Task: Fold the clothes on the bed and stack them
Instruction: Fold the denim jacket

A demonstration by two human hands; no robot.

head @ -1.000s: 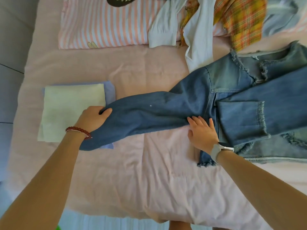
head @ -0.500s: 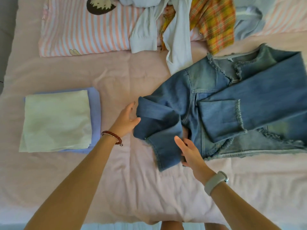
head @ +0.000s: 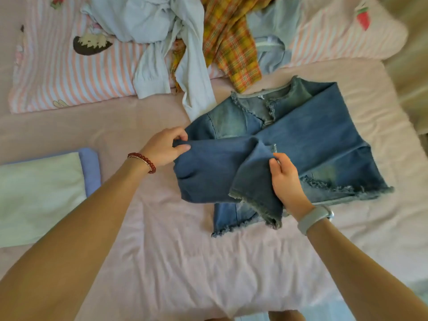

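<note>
Both hands, left [head: 165,147] and right [head: 286,179], are closed on the frayed blue denim jacket's [head: 312,144] sleeve, seemingly so it can be folded across the body

Bright, soft daylight, faint shadows; wide-angle bending and perhaps motion blur toward edges.

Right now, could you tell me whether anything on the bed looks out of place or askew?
Mostly the unsorted pile heaped on the striped pillows: a pale garment and a plaid one tangled together, unfolded. The denim jacket is mid-fold, its sleeve bunched between the left hand and right hand. The folded stack looks neat.
</note>
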